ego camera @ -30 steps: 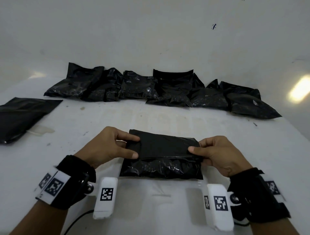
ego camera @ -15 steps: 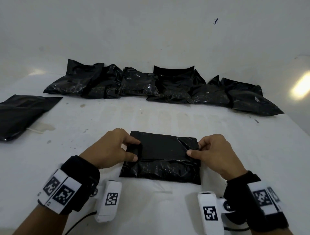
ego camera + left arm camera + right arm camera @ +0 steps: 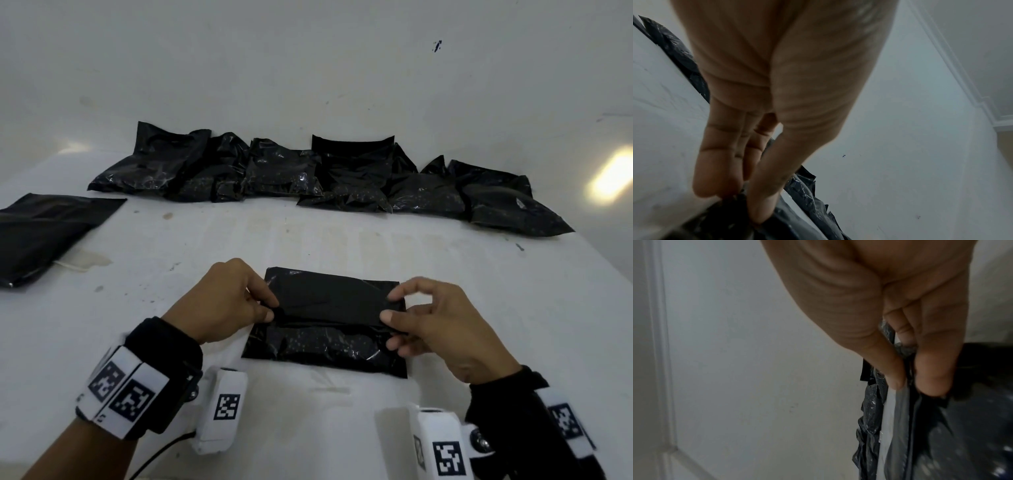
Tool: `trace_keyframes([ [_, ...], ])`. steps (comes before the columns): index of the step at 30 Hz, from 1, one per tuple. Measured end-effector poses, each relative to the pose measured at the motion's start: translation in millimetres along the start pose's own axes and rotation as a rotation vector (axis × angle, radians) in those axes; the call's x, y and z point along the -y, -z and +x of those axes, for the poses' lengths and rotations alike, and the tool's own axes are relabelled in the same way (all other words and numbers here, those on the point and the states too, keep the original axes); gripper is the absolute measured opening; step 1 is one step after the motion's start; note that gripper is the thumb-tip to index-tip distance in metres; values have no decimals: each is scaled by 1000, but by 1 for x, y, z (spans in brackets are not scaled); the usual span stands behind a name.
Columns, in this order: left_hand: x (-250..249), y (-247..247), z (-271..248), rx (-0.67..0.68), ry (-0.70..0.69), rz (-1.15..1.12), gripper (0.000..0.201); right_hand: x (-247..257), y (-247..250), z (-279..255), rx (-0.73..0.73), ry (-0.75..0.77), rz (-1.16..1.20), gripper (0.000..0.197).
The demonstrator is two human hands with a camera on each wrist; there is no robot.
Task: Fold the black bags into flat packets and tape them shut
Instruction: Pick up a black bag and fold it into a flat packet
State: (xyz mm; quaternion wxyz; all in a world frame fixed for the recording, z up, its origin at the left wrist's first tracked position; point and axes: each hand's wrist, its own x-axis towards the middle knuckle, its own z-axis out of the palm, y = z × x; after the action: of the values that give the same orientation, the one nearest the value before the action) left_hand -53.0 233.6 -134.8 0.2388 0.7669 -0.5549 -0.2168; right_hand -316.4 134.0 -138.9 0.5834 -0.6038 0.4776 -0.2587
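A black bag (image 3: 329, 322) lies on the white table (image 3: 308, 240) directly in front of the person, its upper flap folded down over the glossy lower half. The left hand (image 3: 219, 301) pinches the flap's left end between thumb and fingers; the right hand (image 3: 442, 329) pinches the right end the same way, so each grip is closed on plastic. In both wrist views the palm fills most of the frame and only fingertips and crumpled film show; the bag's contents cannot be made out. A row of black bags (image 3: 308, 174) lies along the wall behind, overlapping. Another dark bag (image 3: 44, 233) is cut off at the left edge.
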Motion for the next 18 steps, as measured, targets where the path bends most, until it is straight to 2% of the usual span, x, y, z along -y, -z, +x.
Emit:
trace_keyframes([
  [2,-1,0,-1,5,15,2,24,-6,-3,-3,8,40,-80,19],
  [7,-1,-1,-2,12,64,-16,12,-16,-10,-12,-46,167,-382,33],
  [10,-1,-1,-2,13,81,-43,6,-16,-12,-18,-79,244,-508,32],
  [14,2,-1,-1,11,80,-76,13,-13,-12,-21,-94,271,-720,34],
  [18,1,0,0,33,110,-45,11,-5,-16,-28,-39,304,-936,35],
])
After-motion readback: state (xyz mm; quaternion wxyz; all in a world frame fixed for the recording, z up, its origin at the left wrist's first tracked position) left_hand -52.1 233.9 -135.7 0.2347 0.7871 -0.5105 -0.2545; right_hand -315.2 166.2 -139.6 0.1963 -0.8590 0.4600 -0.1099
